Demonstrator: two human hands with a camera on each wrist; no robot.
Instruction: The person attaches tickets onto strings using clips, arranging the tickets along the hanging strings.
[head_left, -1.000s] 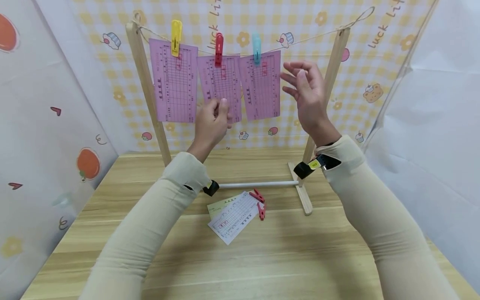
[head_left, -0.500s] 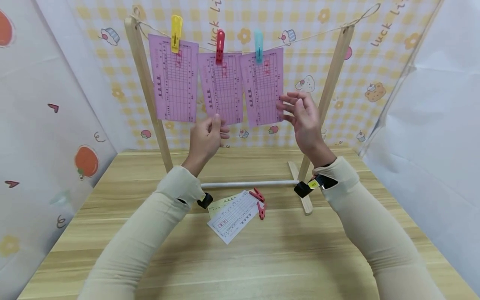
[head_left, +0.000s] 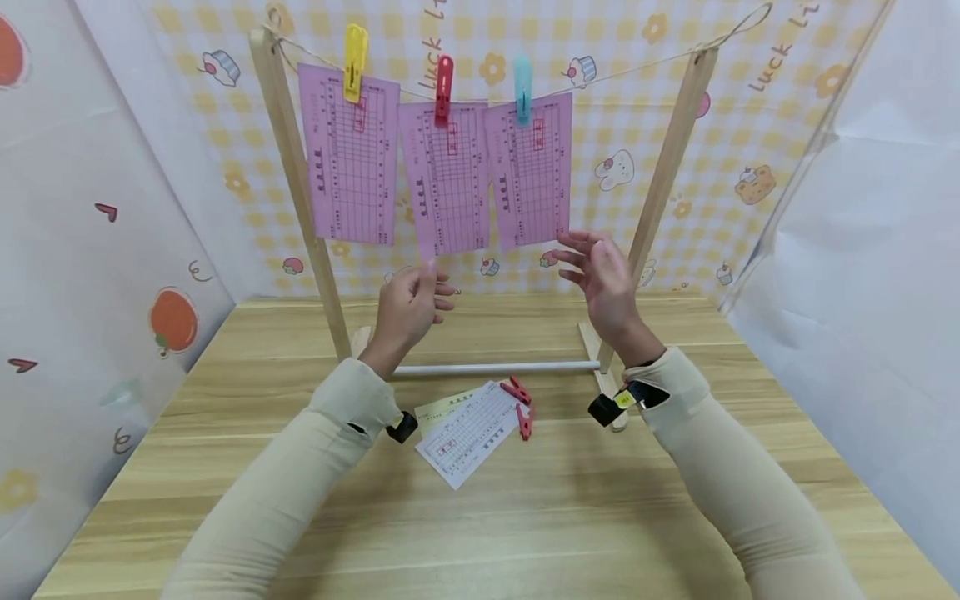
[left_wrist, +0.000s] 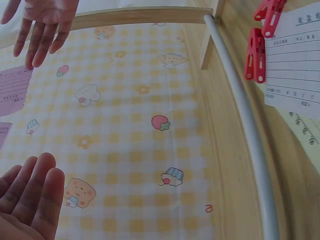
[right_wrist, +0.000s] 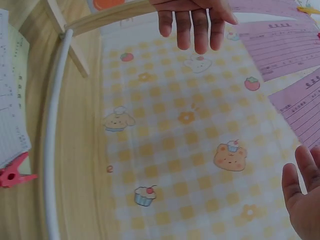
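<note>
Three pink printed sheets hang from a string on a wooden rack: the left one (head_left: 348, 154) under a yellow peg (head_left: 354, 52), the middle one (head_left: 444, 179) under a red peg (head_left: 444, 79), the right one (head_left: 531, 171) under a light blue peg (head_left: 522, 79). My left hand (head_left: 411, 298) is raised just below the middle sheet's lower edge, fingers relaxed, holding nothing. My right hand (head_left: 600, 275) hovers below the right sheet's lower corner with its fingers spread. In the left wrist view my left hand's fingers (left_wrist: 35, 195) are straight and empty.
On the wooden table (head_left: 525, 517) lie a white printed sheet (head_left: 468, 433) over a pale yellow one (head_left: 438, 410), with two red pegs (head_left: 521, 408) beside them. The rack's white rod (head_left: 495, 367) and wooden posts (head_left: 663, 192) stand behind. Patterned walls enclose the table.
Both hands have come down. The right hand dropped from string height to below the right sheet. The left hand sank from the middle sheet's lower part to just under it.
</note>
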